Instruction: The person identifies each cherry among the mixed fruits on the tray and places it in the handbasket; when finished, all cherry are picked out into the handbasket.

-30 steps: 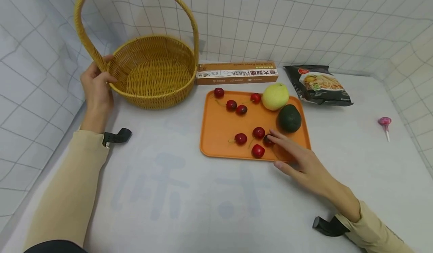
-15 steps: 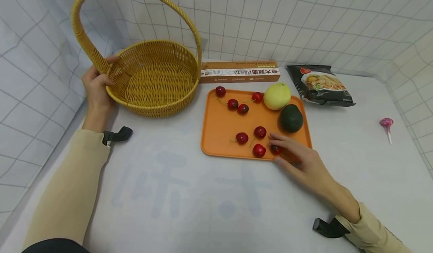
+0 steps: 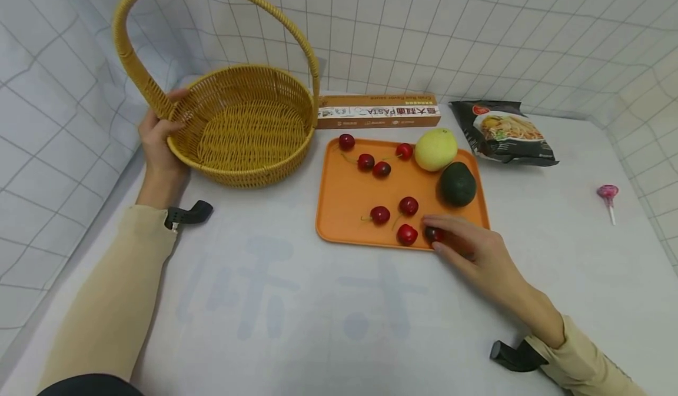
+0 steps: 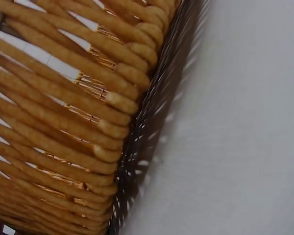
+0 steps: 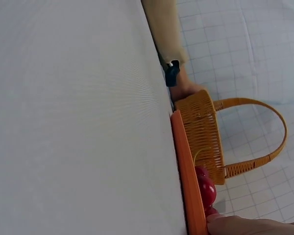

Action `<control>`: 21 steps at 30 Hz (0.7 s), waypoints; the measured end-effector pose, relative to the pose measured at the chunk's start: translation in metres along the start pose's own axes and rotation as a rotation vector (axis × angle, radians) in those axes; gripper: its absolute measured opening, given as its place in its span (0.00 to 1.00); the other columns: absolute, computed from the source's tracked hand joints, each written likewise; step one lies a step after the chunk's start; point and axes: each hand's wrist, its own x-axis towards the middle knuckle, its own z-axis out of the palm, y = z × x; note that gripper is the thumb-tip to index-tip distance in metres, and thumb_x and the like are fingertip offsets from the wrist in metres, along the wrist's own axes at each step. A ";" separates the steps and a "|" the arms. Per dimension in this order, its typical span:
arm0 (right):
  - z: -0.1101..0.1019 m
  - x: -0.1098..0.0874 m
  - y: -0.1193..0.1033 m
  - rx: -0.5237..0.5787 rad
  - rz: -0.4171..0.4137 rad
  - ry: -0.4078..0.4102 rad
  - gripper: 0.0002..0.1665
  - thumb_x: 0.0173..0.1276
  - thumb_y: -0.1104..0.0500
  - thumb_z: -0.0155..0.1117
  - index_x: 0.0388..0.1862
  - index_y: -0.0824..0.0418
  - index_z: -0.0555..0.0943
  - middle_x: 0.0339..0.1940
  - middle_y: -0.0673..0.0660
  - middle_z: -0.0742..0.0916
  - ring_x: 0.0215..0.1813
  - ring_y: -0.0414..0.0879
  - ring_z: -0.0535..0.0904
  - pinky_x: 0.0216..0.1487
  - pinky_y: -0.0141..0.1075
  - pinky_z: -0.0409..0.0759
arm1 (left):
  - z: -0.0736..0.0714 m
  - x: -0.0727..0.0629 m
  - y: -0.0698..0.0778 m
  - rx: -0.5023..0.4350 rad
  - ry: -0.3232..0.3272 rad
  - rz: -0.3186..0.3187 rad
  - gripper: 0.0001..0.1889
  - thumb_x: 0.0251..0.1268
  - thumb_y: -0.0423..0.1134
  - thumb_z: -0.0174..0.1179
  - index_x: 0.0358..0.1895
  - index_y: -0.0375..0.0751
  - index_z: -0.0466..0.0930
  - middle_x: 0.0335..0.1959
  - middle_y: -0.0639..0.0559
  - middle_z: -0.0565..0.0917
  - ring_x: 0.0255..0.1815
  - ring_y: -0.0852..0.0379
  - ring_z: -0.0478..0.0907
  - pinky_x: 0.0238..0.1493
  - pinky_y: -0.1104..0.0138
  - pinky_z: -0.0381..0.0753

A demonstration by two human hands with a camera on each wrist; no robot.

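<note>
My left hand (image 3: 163,157) grips the rim of a yellow woven basket (image 3: 254,175) by the base of its tall handle. The basket leans toward me, and only woven strands (image 4: 63,127) fill the left wrist view beside the white tabletop. On the orange tray (image 3: 344,199), my right hand (image 3: 479,252) pinches a dark red cherry (image 3: 433,235) between thumb and fingers at the front edge. Just left of it lie a bright red cherry (image 3: 407,235) and two more cherries, one being the stemmed cherry (image 3: 379,215). In the right wrist view the thumb (image 5: 230,225) meets the tray's edge.
Several other cherries (image 3: 365,162) lie toward the tray's back. A yellow-green round fruit (image 3: 436,149) and a dark green avocado (image 3: 458,185) occupy its right side. Behind stand a pasta box (image 3: 378,112) and a black noodle packet (image 3: 503,133). A pink lollipop (image 3: 607,192) lies far right.
My right hand has drawn the dark cherry toward the tray's front edge, and its fingers have closed round it. My left hand has tilted the basket forward, bringing its front rim nearer me.
</note>
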 end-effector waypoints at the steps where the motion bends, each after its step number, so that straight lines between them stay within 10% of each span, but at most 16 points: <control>1: 0.000 0.001 -0.001 -0.002 -0.008 0.004 0.34 0.63 0.67 0.78 0.68 0.52 0.83 0.64 0.48 0.88 0.66 0.42 0.83 0.68 0.19 0.68 | 0.000 -0.001 0.000 -0.015 -0.003 -0.018 0.28 0.59 0.21 0.45 0.64 0.26 0.80 0.62 0.39 0.82 0.57 0.47 0.79 0.55 0.63 0.79; 7: -0.008 0.011 -0.007 -0.013 -0.073 0.041 0.33 0.58 0.69 0.81 0.64 0.56 0.85 0.58 0.49 0.91 0.61 0.42 0.86 0.66 0.19 0.70 | 0.003 -0.006 -0.001 -0.073 0.006 -0.085 0.28 0.61 0.22 0.47 0.66 0.32 0.80 0.64 0.41 0.80 0.60 0.47 0.77 0.58 0.61 0.77; 21: -0.010 0.070 -0.032 0.041 -0.217 0.118 0.31 0.58 0.70 0.81 0.62 0.58 0.86 0.57 0.51 0.91 0.58 0.45 0.87 0.65 0.22 0.74 | 0.017 -0.037 0.001 0.060 0.145 -0.020 0.30 0.62 0.23 0.38 0.63 0.37 0.83 0.66 0.49 0.80 0.65 0.56 0.75 0.66 0.65 0.66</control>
